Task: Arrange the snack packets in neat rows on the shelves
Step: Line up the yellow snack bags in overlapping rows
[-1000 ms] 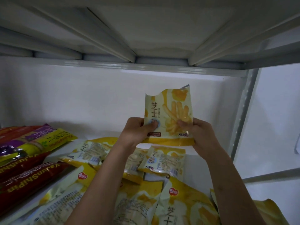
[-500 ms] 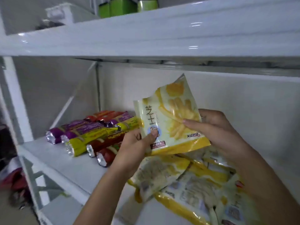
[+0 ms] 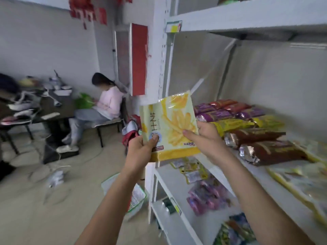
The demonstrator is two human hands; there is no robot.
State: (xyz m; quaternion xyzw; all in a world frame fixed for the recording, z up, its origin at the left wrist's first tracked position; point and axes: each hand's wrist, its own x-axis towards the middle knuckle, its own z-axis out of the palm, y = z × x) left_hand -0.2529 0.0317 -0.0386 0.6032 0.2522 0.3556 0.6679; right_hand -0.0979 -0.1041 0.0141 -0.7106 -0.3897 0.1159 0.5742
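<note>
Both hands hold one yellow packet point(image 3: 169, 126) upright in the air, in front of the shelf post and off to the left of the shelves. The left hand point(image 3: 141, 149) grips its lower left corner with the thumb pressed on the face; the right hand point(image 3: 206, 138) pinches its lower right edge, thumb on the front and fingers curled behind. The packet faces the camera, printed side out, and touches nothing but the hands. Judging by this, the step in hand is carrying a picked packet to its place; it is not yet set down. The next move likely calls for swinging it back to the right and laying it flat, squared with its own kind, without knocking the packets already lined up. On the middle shelf point(image 3: 276, 181), just right of the right hand, lie long packets side by side in a rough row: purple point(image 3: 230, 113) ones at the back, a yellow-green point(image 3: 247, 123) one between, brown point(image 3: 265, 144) ones nearer. Further right, loose yellow packets point(image 3: 300, 179) lie in a blurred heap, overlapping, not in rows. The lower shelf point(image 3: 169, 175) holds small sachets point(image 3: 192, 169) and pinkish packets point(image 3: 208, 195), also untidy. A basket point(image 3: 136, 195) stands on the floor by the post; its contents are too blurred to tell. A seated person point(image 3: 104, 106) is in the room behind.
</note>
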